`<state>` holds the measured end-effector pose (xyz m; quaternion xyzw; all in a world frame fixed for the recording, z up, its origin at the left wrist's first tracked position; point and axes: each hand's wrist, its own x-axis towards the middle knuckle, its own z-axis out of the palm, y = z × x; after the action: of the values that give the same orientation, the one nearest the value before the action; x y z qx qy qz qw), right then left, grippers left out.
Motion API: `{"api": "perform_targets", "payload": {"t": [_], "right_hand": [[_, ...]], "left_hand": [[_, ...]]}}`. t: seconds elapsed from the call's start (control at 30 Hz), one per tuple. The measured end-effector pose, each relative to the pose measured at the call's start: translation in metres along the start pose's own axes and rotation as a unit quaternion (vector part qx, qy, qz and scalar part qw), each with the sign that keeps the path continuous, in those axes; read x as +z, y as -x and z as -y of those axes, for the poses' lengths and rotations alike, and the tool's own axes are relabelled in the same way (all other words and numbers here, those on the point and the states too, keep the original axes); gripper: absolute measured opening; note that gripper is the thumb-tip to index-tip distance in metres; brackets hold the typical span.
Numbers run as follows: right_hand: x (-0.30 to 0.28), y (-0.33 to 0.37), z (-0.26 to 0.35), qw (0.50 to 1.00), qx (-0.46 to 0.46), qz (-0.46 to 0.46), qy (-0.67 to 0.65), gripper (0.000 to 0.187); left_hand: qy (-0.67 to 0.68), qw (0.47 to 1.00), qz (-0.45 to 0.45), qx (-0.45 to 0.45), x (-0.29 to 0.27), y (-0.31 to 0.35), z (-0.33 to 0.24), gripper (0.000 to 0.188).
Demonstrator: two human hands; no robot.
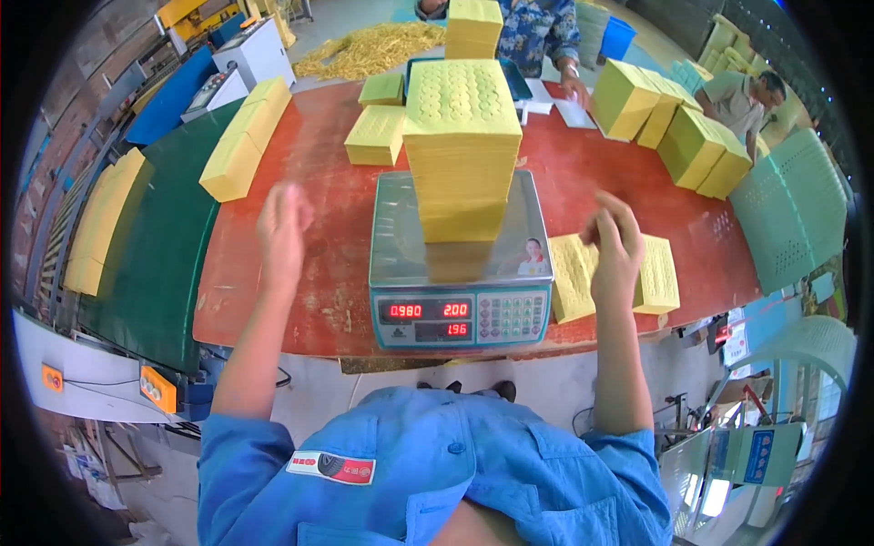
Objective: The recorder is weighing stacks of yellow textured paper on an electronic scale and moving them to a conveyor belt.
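A tall stack of yellow paper sheets point(462, 173) with a punched pattern on top stands upright on the metal pan of a digital scale point(397, 246); its red display is lit. My left hand point(284, 223) is in the air left of the scale, slightly blurred, fingers stretched and holding nothing. On the other side, my right hand point(617, 244) hovers with fingers loosely bent and apart, also bare. It is in front of two short bundles of yellow paper point(657, 278) beside the scale, partly hiding them. Neither hand touches the stack.
Several yellow paper blocks point(628, 98) stand at the table's far right; smaller ones point(375, 136) lie behind the scale. More line the green surface point(150, 214) at left. Across the red table point(319, 118) a person in camouflage point(546, 36) works; another person point(742, 100) bends at right.
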<state>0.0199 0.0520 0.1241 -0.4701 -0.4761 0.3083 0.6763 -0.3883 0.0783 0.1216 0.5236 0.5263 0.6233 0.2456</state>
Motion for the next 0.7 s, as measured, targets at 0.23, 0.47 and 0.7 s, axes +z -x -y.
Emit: {"api": "perform_targets", "payload": {"t": [0.23, 0.47, 0.7], "right_hand": [[-0.099, 0.108, -0.070, 0.970, 0.198, -0.114, -0.081, 0.022], [-0.072, 0.139, -0.081, 0.952, 0.239, -0.130, -0.143, 0.019], [-0.039, 0.133, -0.068, 0.962, 0.209, -0.076, -0.159, 0.020]], "left_hand": [[-0.112, 0.953, -0.065, -0.273, -0.121, 0.118, 0.099, 0.030], [-0.074, 0.933, -0.072, -0.345, -0.131, 0.151, 0.122, 0.028], [-0.070, 0.941, -0.056, -0.328, -0.128, 0.143, 0.106, 0.024]]}}
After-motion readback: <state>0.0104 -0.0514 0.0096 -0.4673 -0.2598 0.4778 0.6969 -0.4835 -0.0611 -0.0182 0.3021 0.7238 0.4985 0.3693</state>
